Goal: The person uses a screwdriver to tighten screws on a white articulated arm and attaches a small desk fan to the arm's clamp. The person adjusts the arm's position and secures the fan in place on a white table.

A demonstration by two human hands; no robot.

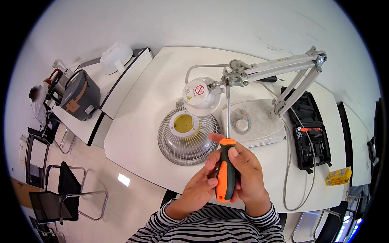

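A screwdriver (226, 174) with an orange and dark green handle points away from me, its long metal shaft reaching up to the joint of a jointed lamp arm (279, 67). My right hand (250, 175) grips the handle from the right, thumb along its top. From the left, my left hand (198, 187) curls its fingers against the same handle. Beside the joint hangs the round white lamp head (199, 96). Below it, a round wire cage guard (187, 148) with a yellowish centre rests on the table. Whether the screwdriver's tip sits in a screw is too small to tell.
The grey-white lamp base (259, 121) with a dial stands on the white table (133, 121). At right lie an open black tool case (310, 133), a loose cable (288, 170) and a yellow box (338, 177). A second dark-handled tool (269, 79) lies behind the arm. Chairs (67, 190) stand left.
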